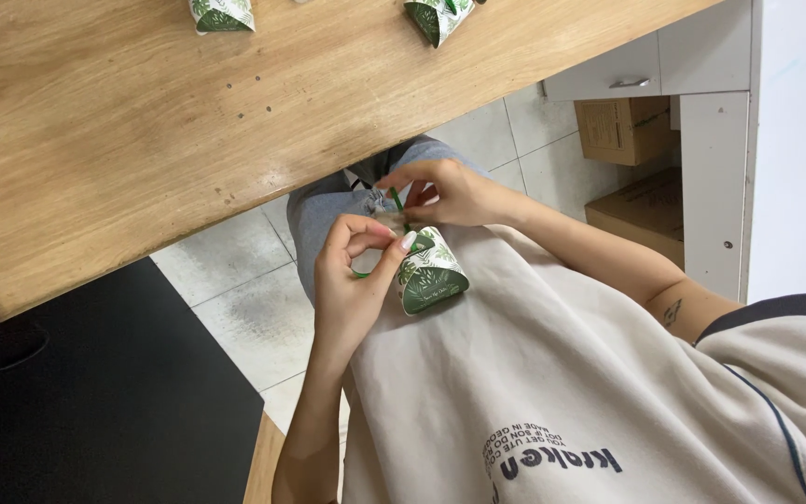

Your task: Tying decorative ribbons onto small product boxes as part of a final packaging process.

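Seated person, view down onto the lap. Small box [433, 277] of green-and-white leaf-print card lies on the lap, on the cream shirt [552, 373], just off the near edge of the wooden table [123, 121].

Left hand [352, 285] is at the box's left end, thumb and forefinger curled into a ring and pinched at its top flap. Right hand [450, 191] sits just beyond the box, fingertips closed on a thin green ribbon [395, 199] that runs down toward the box top. Both hands are gripping; neither is open.

Handling, as a judgement: thin folded card, very light, probably hollow, so it dents or creases if squeezed on the curved sides. Better held at the folded top edges or the flat ends, lightly. Printed surface looks smooth, maybe a little slick. Ribbon is limp and narrow; needs a fingertip pinch and will slip if slack.

Two more boxes of the same print at the table's far edge: one far left [221, 14], one further right [436, 17]. Cardboard cartons [622, 126] under a white cabinet [711, 56], far right. Floor is grey tile [235, 289].
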